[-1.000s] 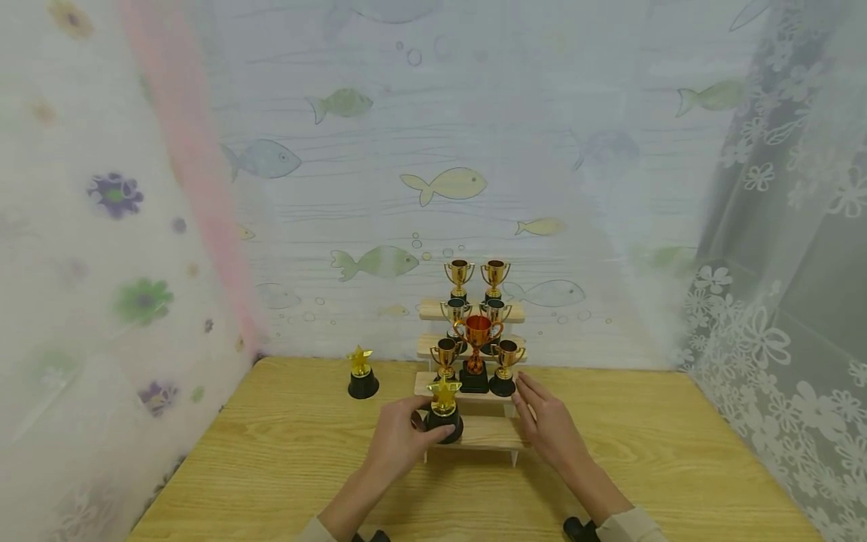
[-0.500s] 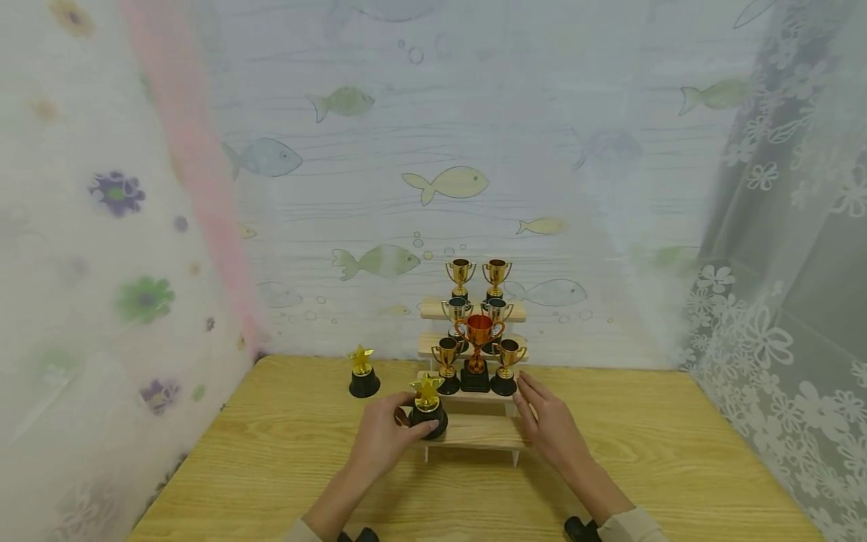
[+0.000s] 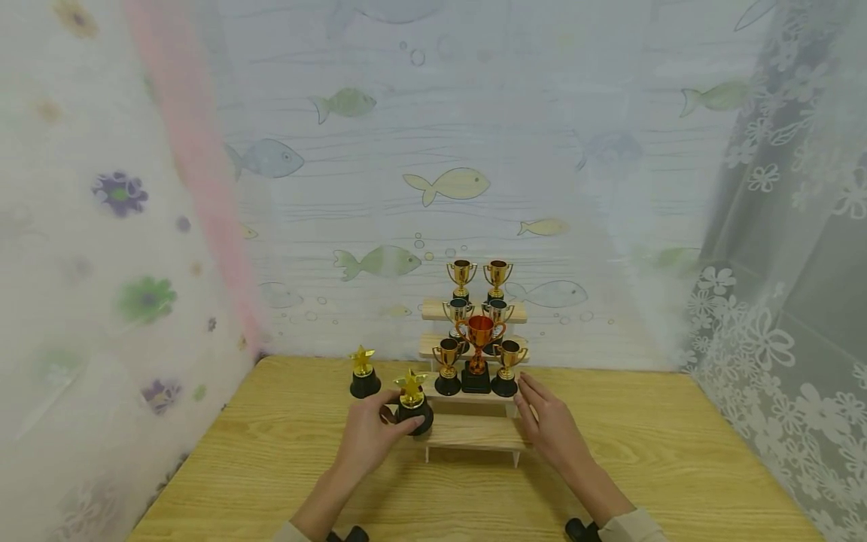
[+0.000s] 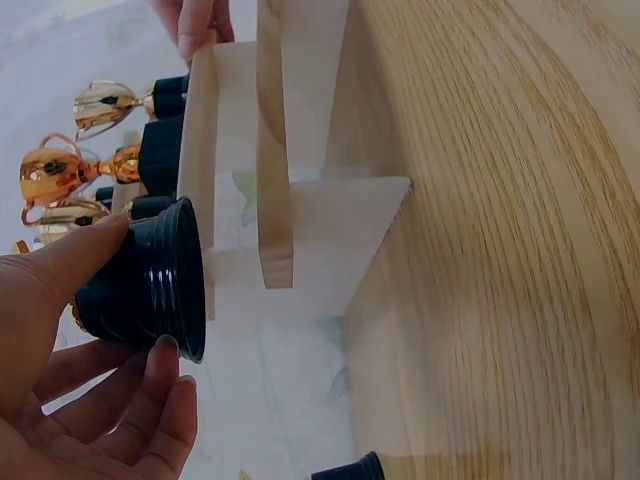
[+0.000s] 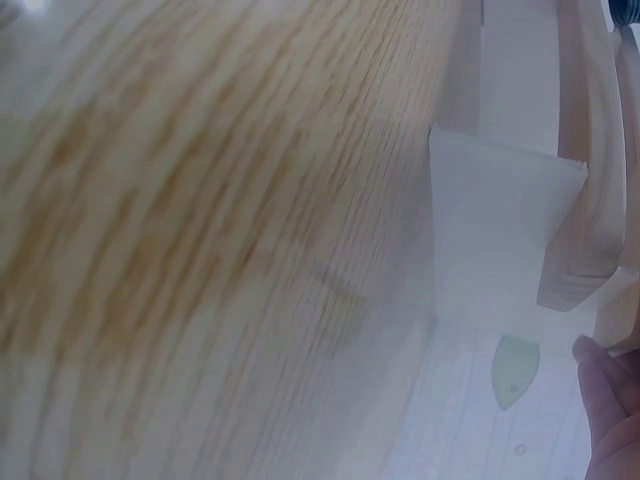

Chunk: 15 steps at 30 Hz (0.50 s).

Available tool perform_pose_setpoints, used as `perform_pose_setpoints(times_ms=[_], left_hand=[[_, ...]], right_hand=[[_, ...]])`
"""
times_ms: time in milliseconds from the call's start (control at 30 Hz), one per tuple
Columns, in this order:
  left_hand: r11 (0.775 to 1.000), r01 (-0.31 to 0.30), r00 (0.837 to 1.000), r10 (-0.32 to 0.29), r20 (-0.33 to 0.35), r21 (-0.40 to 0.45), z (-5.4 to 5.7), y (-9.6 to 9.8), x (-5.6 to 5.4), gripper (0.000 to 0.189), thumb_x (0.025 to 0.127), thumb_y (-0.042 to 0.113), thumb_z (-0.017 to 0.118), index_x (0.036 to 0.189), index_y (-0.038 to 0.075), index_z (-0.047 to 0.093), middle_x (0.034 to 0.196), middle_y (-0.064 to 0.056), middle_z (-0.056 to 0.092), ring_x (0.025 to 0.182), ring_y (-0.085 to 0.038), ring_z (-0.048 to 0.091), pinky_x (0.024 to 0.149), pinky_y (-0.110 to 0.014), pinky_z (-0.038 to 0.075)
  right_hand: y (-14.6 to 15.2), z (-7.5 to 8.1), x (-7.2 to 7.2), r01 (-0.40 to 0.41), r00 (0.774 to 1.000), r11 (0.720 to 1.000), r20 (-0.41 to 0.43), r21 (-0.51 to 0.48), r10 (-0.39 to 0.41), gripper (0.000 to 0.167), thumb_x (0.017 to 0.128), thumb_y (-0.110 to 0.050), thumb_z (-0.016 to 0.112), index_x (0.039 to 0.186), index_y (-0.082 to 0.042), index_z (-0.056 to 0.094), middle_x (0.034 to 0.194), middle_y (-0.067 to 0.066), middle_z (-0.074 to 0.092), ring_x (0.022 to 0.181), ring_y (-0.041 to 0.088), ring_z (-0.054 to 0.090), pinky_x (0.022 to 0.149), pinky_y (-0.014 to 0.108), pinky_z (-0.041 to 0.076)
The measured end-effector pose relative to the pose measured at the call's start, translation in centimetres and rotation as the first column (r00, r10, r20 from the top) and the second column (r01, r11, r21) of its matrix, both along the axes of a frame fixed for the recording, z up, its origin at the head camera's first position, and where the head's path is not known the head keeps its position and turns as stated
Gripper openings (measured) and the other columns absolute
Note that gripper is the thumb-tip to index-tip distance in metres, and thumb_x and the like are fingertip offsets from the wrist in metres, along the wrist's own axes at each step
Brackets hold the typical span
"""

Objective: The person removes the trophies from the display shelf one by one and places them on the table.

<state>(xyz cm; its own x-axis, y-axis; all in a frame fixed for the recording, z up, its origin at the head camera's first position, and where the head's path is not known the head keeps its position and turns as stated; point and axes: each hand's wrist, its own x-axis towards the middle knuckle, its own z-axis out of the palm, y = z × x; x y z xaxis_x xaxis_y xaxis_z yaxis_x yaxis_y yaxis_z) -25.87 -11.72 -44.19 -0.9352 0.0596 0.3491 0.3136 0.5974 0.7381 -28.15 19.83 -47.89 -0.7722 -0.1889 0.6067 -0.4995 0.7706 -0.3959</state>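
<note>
A small trophy with a gold star on a black base (image 3: pixel 413 418) is in my left hand (image 3: pixel 366 433), the thumb on one side of the base and fingers on the other. It is just off the left end of the wooden tiered stand's lowest step (image 3: pixel 477 431). In the left wrist view the base's open rim (image 4: pixel 185 280) faces the stand. My right hand (image 3: pixel 552 425) has its fingers straight, fingertips at the right end of the stand beside a gold cup trophy (image 3: pixel 506 369). The right wrist view has just its fingers (image 5: pixel 602 385) at a step's end.
A second star trophy (image 3: pixel 364 382) stands on the table (image 3: pixel 284 452) left of the stand. On the third step up sit gold cups and a taller orange-red cup (image 3: pixel 479 335); silver and gold cups stand higher. A fish-patterned curtain (image 3: pixel 379 181) hangs close behind.
My left hand has carried the star trophy leftward, from over the lowest step's left part to just past its left end. The right hand stays at the stand's right end.
</note>
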Motion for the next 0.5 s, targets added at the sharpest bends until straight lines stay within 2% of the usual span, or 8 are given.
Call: perform_pose_setpoints(times_ms=[333,500], left_hand=[[1.0,-0.008,1.0,0.008,0.018,0.028,0.0,-1.1,0.1,0.058,0.081,0.029,0.089,0.126,-0.002,0.07,0.109,-0.014,0.073,0.072,-0.011,0.062,0.057,-0.025,0.052],[0.999,-0.039,0.999,0.039,0.009,0.017,-0.2,-1.7,-0.1,0.057,0.081,0.027,0.089,0.125,-0.003,0.07,0.108,-0.014,0.073,0.071,-0.01,0.062,0.057,-0.024,0.052]], right_hand=[[0.0,0.0,0.1,0.005,1.0,1.0,0.002,0.005,-0.005,0.039,0.106,-0.016,0.057,0.136,0.009,0.06,0.145,0.023,0.056,0.127,0.043,0.058,0.099,0.054,0.05],[0.0,-0.1,0.0,0.007,1.0,1.0,0.003,0.006,-0.007,0.039,0.106,-0.016,0.057,0.136,0.009,0.06,0.146,0.022,0.056,0.127,0.042,0.058,0.1,0.054,0.05]])
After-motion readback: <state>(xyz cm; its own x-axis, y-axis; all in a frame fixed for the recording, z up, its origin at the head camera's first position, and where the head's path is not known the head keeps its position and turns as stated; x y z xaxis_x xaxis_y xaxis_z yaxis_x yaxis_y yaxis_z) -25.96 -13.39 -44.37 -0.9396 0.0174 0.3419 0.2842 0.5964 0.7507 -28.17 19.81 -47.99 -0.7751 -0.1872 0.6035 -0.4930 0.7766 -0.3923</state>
